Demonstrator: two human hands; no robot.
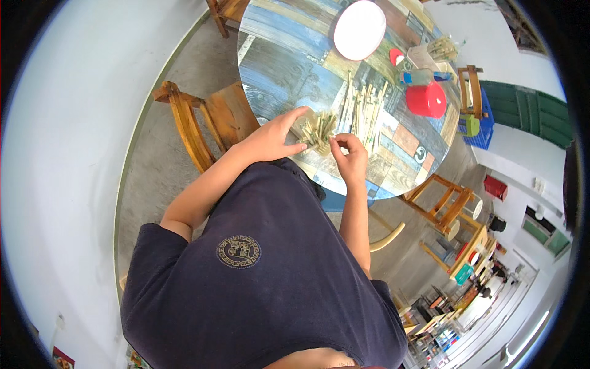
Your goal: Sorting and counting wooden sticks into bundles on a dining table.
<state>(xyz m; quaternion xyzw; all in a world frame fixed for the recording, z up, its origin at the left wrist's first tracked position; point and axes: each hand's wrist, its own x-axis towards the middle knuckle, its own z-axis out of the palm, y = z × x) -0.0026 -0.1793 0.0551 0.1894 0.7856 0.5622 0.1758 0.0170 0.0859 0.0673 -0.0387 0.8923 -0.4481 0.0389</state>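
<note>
A bunch of wrapped disposable chopsticks (318, 131) stands in a pale holder (303, 122) near the table edge, close to my body. My left hand (276, 136) spans the holder's left side, thumb and forefinger on either side of it. At the bunch's right edge, my right hand (351, 157) pinches the chopstick ends between thumb and fingertips; how many sticks it grips is hidden. Just beyond lies a loose pile of wrapped chopsticks (366, 113), most of them pointing away from me. Everything rests on a round table (286, 60) with a patchwork wood print.
A white oval plate (359, 30) with a red rim lies at the far side. To the right stand a red canister (426, 100), a blue-capped bottle (417, 77) and another chopstick holder (420, 57). Wooden chairs (230, 115) flank the table; a wall (78, 138) runs along the left.
</note>
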